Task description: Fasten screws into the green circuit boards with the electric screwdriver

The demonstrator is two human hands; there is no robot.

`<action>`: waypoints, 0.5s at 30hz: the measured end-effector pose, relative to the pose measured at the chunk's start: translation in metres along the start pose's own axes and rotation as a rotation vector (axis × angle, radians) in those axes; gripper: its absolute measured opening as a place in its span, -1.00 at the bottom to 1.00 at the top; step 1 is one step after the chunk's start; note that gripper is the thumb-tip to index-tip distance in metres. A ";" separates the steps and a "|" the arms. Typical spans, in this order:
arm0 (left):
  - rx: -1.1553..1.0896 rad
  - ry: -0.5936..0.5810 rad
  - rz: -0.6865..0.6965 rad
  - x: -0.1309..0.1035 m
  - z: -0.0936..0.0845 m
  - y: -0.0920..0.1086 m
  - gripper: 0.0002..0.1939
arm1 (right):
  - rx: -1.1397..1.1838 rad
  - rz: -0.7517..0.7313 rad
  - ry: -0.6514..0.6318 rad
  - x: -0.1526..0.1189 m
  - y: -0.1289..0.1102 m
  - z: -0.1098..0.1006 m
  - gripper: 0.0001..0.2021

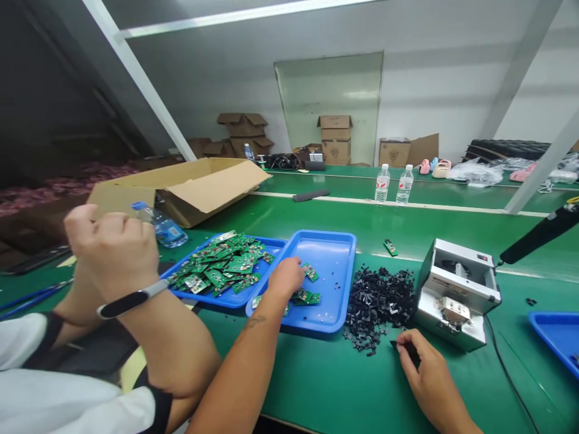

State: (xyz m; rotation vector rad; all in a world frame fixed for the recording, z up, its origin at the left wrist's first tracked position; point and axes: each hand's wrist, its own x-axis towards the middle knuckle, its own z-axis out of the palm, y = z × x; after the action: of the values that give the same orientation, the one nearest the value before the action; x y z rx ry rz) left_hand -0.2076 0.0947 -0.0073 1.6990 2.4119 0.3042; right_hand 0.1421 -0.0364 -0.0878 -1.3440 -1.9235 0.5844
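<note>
My left hand [286,278] reaches into the right-hand blue tray [332,241], its fingers curled in a pinch at a small green circuit board [310,272]. More green circuit boards [307,296] lie in the tray below that hand, partly covered by it. Low on the right, my right hand [425,371] pinches a small black piece [393,344] between thumb and forefinger, just above the green mat. Beside it spreads a heap of small black pieces [380,301]. A silver bench machine [459,295] with a red switch stands just beyond my right hand.
A co-worker's raised fist [115,247] with a wristband is close on the left. Another blue tray [275,244] carries a pile of circuit boards. Two water bottles [382,184], an open cardboard box [212,187] and a black-handled tool [538,235] stand around. A loose board [390,247] lies behind the heap.
</note>
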 end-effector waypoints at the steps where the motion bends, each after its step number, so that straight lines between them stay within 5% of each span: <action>1: 0.009 0.000 -0.031 0.003 0.003 0.006 -0.64 | 0.008 -0.005 0.026 -0.002 0.002 -0.001 -0.80; 8: -0.067 -0.020 -0.148 0.016 0.018 0.031 -0.55 | -0.232 -0.158 0.132 -0.017 0.014 -0.009 -0.75; 15: -0.456 -0.023 0.029 0.003 0.027 0.037 -0.47 | -0.516 -0.293 0.299 -0.028 0.026 -0.009 -0.71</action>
State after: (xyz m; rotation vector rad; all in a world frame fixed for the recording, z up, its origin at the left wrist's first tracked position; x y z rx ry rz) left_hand -0.1678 0.1118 -0.0237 1.5154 2.0907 0.7663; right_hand 0.1705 -0.0534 -0.1080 -1.3172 -2.0344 -0.2644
